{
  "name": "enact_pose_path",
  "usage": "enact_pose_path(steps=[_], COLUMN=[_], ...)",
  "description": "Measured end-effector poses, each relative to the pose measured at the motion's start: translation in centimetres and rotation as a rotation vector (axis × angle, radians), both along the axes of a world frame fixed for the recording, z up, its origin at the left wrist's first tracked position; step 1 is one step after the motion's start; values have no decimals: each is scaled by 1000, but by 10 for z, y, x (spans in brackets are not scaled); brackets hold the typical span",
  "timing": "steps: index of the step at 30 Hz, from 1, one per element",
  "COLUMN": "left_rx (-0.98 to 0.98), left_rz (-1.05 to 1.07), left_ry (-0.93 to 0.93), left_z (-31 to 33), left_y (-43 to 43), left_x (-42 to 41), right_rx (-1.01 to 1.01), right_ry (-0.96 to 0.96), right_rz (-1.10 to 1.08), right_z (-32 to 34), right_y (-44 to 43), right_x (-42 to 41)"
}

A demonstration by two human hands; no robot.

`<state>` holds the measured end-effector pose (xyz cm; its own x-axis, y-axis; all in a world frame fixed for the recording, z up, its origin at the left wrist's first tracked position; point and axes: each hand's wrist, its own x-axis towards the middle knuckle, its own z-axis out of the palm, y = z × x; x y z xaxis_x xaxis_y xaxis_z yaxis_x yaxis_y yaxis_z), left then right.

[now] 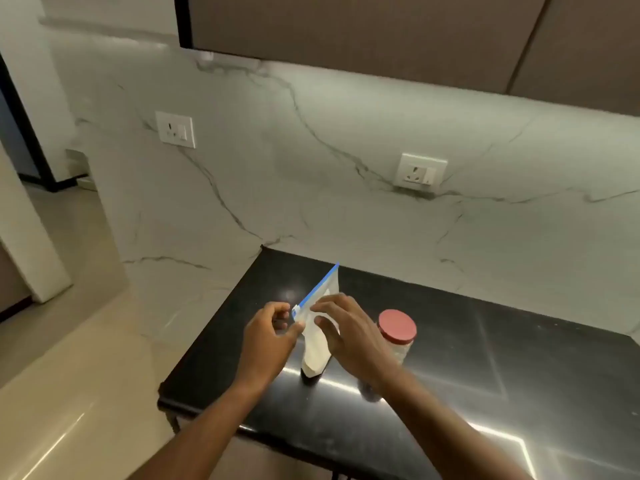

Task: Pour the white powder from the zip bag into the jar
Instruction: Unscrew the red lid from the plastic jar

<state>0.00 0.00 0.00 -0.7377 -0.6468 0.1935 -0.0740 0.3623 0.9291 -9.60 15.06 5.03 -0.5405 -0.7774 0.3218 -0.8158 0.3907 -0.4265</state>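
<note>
A clear zip bag (317,355) with a blue zip strip along its top holds white powder in its lower corner and is lifted above the black counter. My left hand (268,336) pinches the near end of the zip strip by the slider. My right hand (341,327) grips the bag's upper side just below the strip. Right of my hands, a clear jar (398,336) stands on the counter with its red lid on.
The black glossy counter (485,375) ends at its left edge near my left forearm, with tiled floor (69,375) beyond. A marble backsplash with two wall sockets (420,171) rises behind. Brown cabinets (381,29) hang overhead.
</note>
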Motion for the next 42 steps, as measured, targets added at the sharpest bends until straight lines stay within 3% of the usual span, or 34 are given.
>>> enact_pose_path(steps=[4,11,24,29,31,35,42], left_rx=[-18,27,19,-392,-463,-359,75], left_rz=[33,1,17,90,32,-213,-491], left_ry=[-58,8,-28,83,171,206,-260], left_z=[-15,-13,-4,14,21,16,-54], left_y=[-17,-35,-38,-19,-6,30,72], left_x=[-22,-30,-26,-24,-31,-58,-142], right_rx=[143,347,433,236,167,229,677], right_ry=[100,305,235,142,110,116,-76], right_rz=[67,287,368,215,138,-27,-389], right_z=[-7,2,22,28,28,17,-14], right_y=[-35,-76,-86,-56,-33,17,60], right_x=[-33,-64,-96,-114,-123,-137,-141])
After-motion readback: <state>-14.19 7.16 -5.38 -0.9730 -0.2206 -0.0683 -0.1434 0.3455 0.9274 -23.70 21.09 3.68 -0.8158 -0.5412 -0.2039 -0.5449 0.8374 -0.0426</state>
